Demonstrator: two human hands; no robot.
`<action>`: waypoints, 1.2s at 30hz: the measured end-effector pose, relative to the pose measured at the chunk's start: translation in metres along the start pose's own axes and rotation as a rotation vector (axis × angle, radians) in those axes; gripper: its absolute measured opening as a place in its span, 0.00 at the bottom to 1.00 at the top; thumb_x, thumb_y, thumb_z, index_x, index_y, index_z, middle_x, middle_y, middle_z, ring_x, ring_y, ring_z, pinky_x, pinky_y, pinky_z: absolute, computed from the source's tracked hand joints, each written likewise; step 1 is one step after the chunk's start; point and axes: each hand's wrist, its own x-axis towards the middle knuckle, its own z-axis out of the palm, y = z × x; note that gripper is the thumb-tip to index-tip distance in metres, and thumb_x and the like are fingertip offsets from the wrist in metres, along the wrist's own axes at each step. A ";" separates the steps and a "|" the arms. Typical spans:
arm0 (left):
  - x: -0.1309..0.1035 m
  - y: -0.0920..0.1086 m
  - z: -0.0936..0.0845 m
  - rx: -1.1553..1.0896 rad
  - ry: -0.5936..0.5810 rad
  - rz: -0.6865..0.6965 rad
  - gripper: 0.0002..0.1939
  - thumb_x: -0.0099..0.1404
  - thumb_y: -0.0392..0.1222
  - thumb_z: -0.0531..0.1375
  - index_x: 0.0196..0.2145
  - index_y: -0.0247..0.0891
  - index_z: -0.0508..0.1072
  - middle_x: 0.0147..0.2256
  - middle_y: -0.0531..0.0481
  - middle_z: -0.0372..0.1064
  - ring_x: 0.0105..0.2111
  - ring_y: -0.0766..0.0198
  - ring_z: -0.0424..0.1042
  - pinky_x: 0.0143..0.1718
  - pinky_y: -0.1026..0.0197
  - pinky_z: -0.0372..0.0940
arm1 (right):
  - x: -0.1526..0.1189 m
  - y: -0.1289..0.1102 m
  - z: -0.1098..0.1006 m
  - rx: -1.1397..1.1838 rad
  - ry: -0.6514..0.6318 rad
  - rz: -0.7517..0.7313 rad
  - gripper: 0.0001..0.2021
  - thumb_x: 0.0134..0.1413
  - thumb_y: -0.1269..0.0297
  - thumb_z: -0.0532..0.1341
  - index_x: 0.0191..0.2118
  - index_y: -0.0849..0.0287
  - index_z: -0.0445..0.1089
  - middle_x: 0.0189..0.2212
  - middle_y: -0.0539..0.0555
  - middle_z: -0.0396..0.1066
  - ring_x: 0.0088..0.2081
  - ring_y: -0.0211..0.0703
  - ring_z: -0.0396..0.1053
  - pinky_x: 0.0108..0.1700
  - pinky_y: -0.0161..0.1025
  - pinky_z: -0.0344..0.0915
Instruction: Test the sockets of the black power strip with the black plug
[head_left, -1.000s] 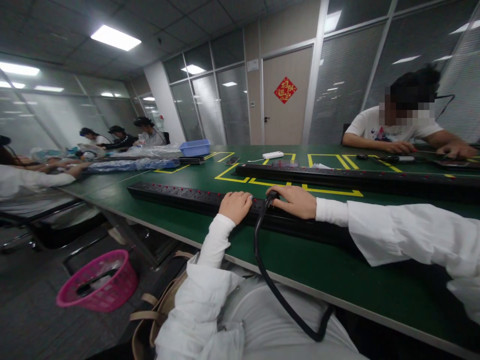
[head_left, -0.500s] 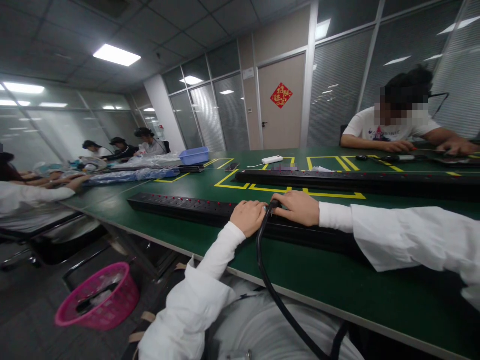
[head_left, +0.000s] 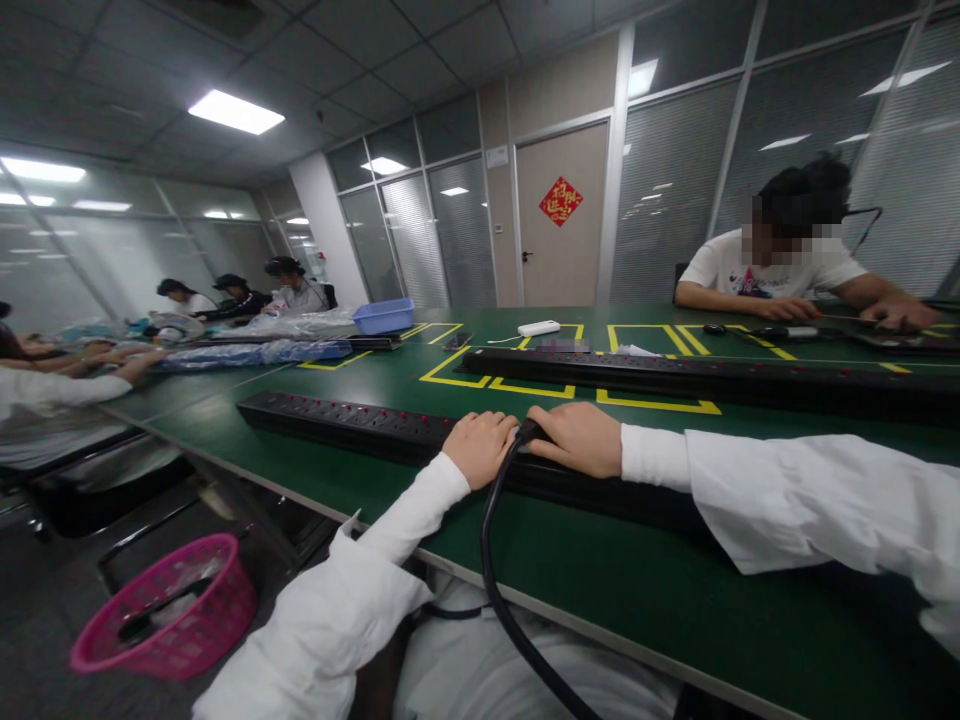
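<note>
A long black power strip (head_left: 337,416) with a row of red switches or lights lies along the near side of the green table. My left hand (head_left: 480,447) is wrapped over the middle of this strip, its fingers across the top. Just to its right, my right hand (head_left: 581,440) is closed around the black plug (head_left: 531,431) of a thick black cable (head_left: 491,560). The plug is down at the strip's top face; whether its pins are in a socket is hidden. From there the cable curves down over the table edge to my lap.
A second black power strip (head_left: 675,378) lies farther back on the green table (head_left: 637,580), near yellow tape marks. Beyond are a phone (head_left: 458,342), a white device (head_left: 538,328) and a blue basket (head_left: 384,317). A pink basket (head_left: 172,640) stands low at left. Co-workers sit around.
The view has shifted slightly, moving the strip and hands down and left in the picture. The plug's pins, partly visible before, no longer show. Both hands keep their hold.
</note>
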 end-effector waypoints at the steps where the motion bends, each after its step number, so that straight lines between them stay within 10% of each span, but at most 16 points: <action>1: 0.000 0.000 0.000 0.000 -0.001 0.008 0.11 0.63 0.40 0.43 0.35 0.39 0.64 0.33 0.49 0.66 0.36 0.60 0.66 0.37 0.57 0.59 | 0.000 -0.001 0.000 0.002 0.000 -0.007 0.20 0.57 0.49 0.41 0.38 0.61 0.58 0.29 0.58 0.69 0.29 0.46 0.67 0.28 0.35 0.52; 13: -0.012 -0.025 0.000 -0.020 -0.030 -0.019 0.11 0.61 0.38 0.45 0.37 0.39 0.66 0.33 0.48 0.67 0.38 0.61 0.66 0.43 0.57 0.57 | 0.019 -0.020 0.001 0.073 0.025 0.017 0.21 0.56 0.47 0.42 0.39 0.61 0.58 0.32 0.59 0.70 0.33 0.48 0.68 0.29 0.36 0.55; 36: -0.029 0.004 0.010 -0.157 0.230 -0.171 0.16 0.60 0.35 0.46 0.46 0.39 0.63 0.47 0.48 0.65 0.49 0.63 0.61 0.52 0.56 0.50 | 0.008 -0.008 0.008 0.392 0.244 -0.218 0.16 0.51 0.63 0.54 0.46 0.63 0.56 0.42 0.59 0.61 0.44 0.45 0.60 0.45 0.43 0.58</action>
